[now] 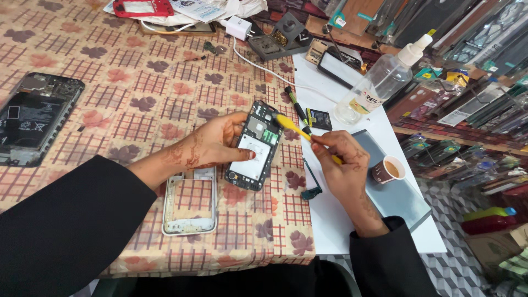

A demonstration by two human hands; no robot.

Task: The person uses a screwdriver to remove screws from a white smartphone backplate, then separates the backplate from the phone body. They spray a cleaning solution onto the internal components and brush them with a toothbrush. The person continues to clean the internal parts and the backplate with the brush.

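Right hand [344, 165] pinched shut round a yellow-handled brush [300, 132], bristle end resting on the top corner of the opened phone [254, 146]; handle's near end hidden inside the fingers, bristles hard to resolve. Left hand [217, 144] lies mostly flat, fingers extended, thumb pressing the phone's white panel, pinning it to the tablecloth [137, 82] at centre; fingers curl under the left edge, so grip there is partly hidden. Phone: black frame, green board section and metal shielding at the far end, back cover off. Phones stripped open, counted: two, this one and a larger dark one [34, 118] at far left, cut by the frame edge. One bare silver rectangular frame [191, 201] just near-left of the held phone, partly under the left forearm. One red frame [144, 7] at the far edge, cropped. One black-handled screwdriver [296, 107] just beyond the brush. One small black flat part [318, 119] beside it. One clear plastic bottle [379, 80] with white nozzle, far right. One paper cup [388, 169] of brown drink touching-close to the right hand. One white charger plug [238, 27] with cable. Cloth is checked with a leaf print; right of it a white board [341, 220]. Shelf stock at right blurred.
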